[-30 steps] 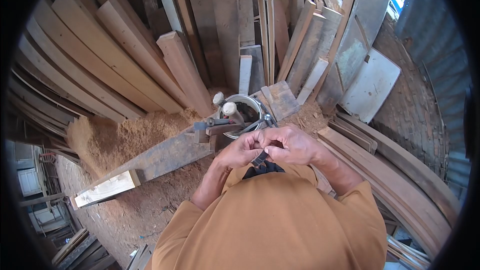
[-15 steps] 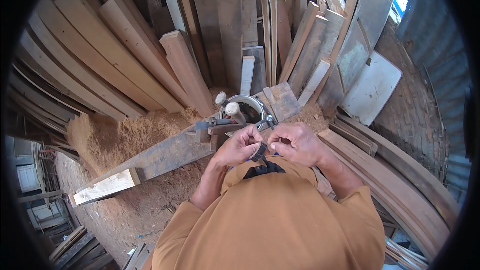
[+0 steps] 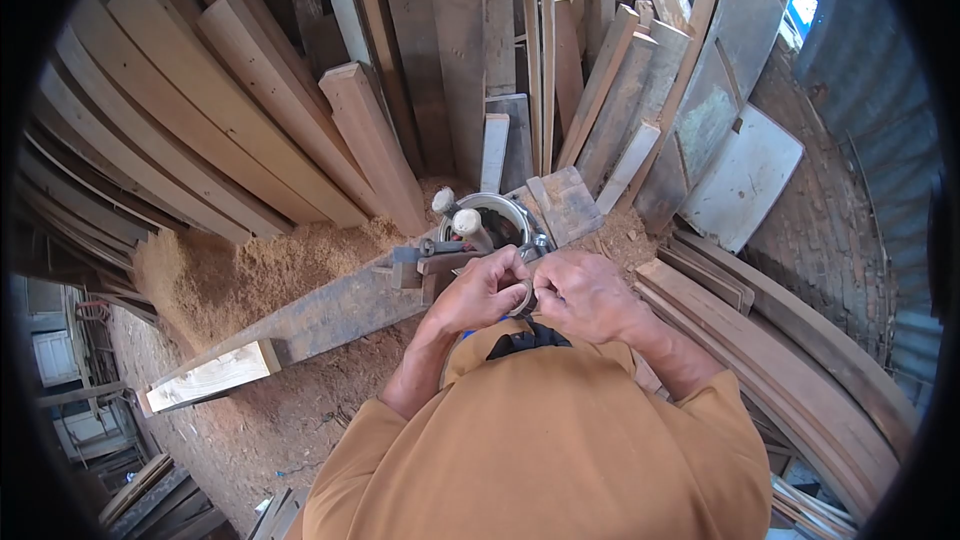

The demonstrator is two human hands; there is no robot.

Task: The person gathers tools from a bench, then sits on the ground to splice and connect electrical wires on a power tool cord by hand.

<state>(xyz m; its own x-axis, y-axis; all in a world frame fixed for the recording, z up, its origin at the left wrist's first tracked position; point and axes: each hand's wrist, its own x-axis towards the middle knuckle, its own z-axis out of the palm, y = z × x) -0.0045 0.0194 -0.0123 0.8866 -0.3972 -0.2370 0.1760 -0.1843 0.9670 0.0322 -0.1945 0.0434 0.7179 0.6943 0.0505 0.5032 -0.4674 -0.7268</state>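
Observation:
Both of my hands are close together in front of my chest, near a bucket. My left hand is closed, thumb and fingers pinching a small round, roll-like thing with a dark side and a pale rim; its kind is not clear. My right hand touches it from the other side, fingers curled together, their tips partly hidden. Pale-ended tool handles stick up from the bucket. A dark metal tool lies beside it on a wooden block.
A long plank runs to the left, with a light wood piece at its end. Sawdust is heaped behind it. Timber boards lean along the back. More boards lie at right, near a white panel.
Both hands have come closer together, and the small dark thing between them has turned and is more covered. My right hand has rotated, its back now facing up more.

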